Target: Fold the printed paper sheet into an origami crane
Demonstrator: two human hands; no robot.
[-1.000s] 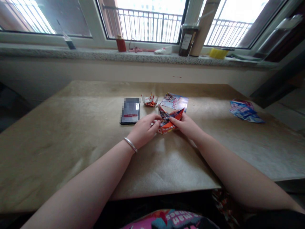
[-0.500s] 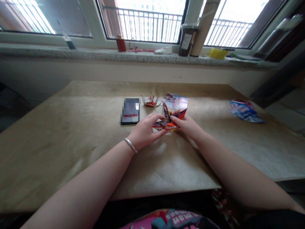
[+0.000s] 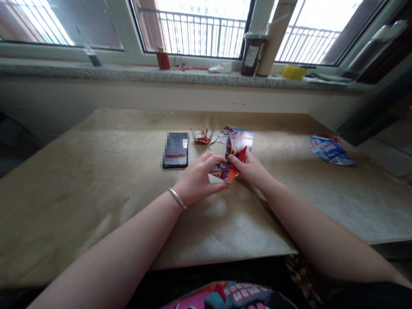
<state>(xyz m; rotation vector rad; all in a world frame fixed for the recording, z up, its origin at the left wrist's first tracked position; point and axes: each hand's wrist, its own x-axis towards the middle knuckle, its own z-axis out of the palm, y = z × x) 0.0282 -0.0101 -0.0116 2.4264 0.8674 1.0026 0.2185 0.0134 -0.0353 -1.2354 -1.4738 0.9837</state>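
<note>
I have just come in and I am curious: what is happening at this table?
A person's left hand and right hand both hold one colourful folded paper at the table. Beyond it lies another folded piece, with a flat sheet to its right and a phone or tablet to its left.

Red container [image 3: 163, 59] on speckled windowsill [image 3: 128, 75]

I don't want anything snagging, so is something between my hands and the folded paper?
Nothing visible stands in the way: the left hand and right hand are both on the folded paper. The printed sheet and the white-and-red folded piece lie beyond it on the table.
</note>
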